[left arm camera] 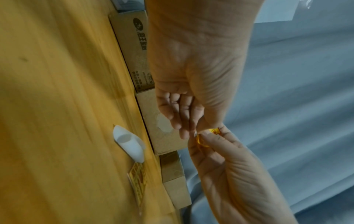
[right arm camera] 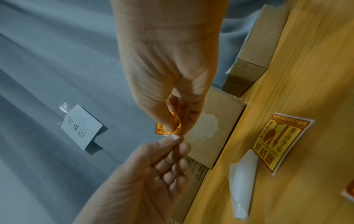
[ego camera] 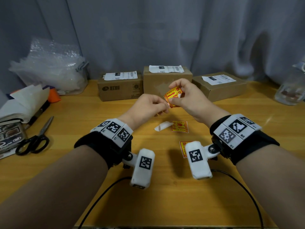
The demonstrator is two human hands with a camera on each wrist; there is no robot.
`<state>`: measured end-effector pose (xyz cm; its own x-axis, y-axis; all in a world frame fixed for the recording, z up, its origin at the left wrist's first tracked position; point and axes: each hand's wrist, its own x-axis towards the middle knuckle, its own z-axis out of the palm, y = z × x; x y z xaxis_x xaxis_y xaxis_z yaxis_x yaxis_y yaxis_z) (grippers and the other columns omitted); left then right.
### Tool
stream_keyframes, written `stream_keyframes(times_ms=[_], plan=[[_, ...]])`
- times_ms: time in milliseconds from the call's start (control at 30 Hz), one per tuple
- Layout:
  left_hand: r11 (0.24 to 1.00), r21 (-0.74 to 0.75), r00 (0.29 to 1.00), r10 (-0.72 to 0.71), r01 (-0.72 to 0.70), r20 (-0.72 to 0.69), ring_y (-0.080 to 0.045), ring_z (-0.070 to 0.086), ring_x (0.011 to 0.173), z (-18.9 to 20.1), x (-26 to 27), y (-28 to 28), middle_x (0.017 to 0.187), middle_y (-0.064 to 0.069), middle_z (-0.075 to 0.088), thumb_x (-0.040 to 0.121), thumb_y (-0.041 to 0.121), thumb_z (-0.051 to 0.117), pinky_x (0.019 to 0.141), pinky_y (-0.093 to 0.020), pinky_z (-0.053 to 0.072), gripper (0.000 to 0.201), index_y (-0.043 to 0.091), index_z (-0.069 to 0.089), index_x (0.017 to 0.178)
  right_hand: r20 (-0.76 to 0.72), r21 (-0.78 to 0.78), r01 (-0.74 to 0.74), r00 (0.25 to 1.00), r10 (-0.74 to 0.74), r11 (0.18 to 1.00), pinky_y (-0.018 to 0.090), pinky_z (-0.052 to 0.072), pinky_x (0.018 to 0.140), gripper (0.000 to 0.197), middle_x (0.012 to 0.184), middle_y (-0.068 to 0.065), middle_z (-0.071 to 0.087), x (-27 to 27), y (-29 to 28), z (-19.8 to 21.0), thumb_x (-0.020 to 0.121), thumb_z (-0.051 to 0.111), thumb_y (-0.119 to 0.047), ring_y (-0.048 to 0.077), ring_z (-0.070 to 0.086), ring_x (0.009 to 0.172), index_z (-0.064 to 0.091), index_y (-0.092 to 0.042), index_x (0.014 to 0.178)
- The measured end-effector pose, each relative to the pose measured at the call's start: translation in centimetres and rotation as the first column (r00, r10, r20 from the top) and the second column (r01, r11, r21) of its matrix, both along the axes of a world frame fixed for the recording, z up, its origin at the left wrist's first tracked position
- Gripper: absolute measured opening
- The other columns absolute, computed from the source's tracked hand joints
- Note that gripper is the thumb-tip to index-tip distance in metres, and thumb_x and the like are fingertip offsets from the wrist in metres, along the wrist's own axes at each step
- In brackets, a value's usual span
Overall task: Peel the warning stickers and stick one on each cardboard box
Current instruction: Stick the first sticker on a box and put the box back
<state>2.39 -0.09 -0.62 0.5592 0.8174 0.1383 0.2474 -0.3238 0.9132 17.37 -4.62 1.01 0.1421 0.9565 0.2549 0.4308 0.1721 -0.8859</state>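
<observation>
1. Between our two hands, raised above the table, the warning sticker is pinched by our right hand, so its corner faces the left.
2. Our left hand pinches the white backing corner, probably to peel it.
3. Just beyond our hands wait three cardboard boxes, within reach for sticking.
4. Below our hands lie a spare sticker and a curled backing.

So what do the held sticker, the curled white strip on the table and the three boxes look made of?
Sticker: glossy printed film or coated paper, judging by the sheen; both hands pinch it. Strip: smooth, slightly translucent release liner, probably waxed paper, curling on its own. Boxes: matte brown cardboard; the middle one shows a pale torn patch where the surface layer has come off.
</observation>
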Motion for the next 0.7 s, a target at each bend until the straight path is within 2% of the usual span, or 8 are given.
stream_keyframes(times_ms=[200, 400, 533, 700], plan=[[0.997, -0.070, 0.998, 0.022, -0.019, 0.051, 0.001, 0.052, 0.052, 0.22, 0.14, 0.29, 0.069, 0.000, 0.066, 0.087, 0.008, 0.059, 0.052, -0.013, 0.044, 0.014, 0.012, 0.065, 0.075, -0.017, 0.016, -0.018, 1.000, 0.018, 1.000, 0.041, 0.054, 0.082, 0.040, 0.094, 0.002, 0.057, -0.23, 0.25, 0.00, 0.078, 0.068, 0.004, 0.017, 0.058, 0.084, 0.050, -0.022, 0.102], [0.996, -0.091, 0.998, 0.029, -0.024, 0.058, -0.003, 0.052, 0.056, 0.07, 0.14, 0.19, 0.069, -0.001, 0.063, 0.087, 0.007, 0.057, 0.052, -0.012, 0.044, 0.017, 0.014, 0.060, 0.072, -0.039, 0.033, -0.048, 0.998, 0.050, 0.998, 0.031, 0.053, 0.074, 0.039, 0.094, 0.004, 0.057, -0.51, 0.10, -0.20, 0.079, 0.066, 0.005, 0.016, 0.058, 0.081, 0.048, -0.017, 0.105], [0.991, -0.127, 0.994, 0.042, -0.030, 0.098, -0.005, 0.052, 0.058, -0.04, 0.16, 0.19, 0.067, -0.001, 0.061, 0.087, 0.005, 0.056, 0.053, -0.013, 0.043, 0.022, 0.015, 0.057, 0.068, -0.060, 0.066, -0.065, 0.996, 0.069, 0.996, 0.029, 0.053, 0.072, 0.038, 0.095, 0.007, 0.057, -0.66, -0.01, -0.19, 0.079, 0.066, 0.007, 0.017, 0.058, 0.080, 0.048, -0.016, 0.105], [0.971, -0.239, 0.973, 0.080, -0.027, 0.215, -0.005, 0.053, 0.054, -0.10, 0.21, 0.21, 0.062, 0.001, 0.062, 0.085, 0.003, 0.055, 0.054, -0.016, 0.042, 0.021, 0.013, 0.059, 0.068, -0.062, 0.132, -0.056, 0.996, 0.065, 0.990, 0.017, 0.051, 0.068, 0.037, 0.091, -0.002, 0.056, -0.72, -0.06, -0.28, 0.080, 0.066, 0.005, 0.009, 0.057, 0.078, 0.048, -0.016, 0.105]])
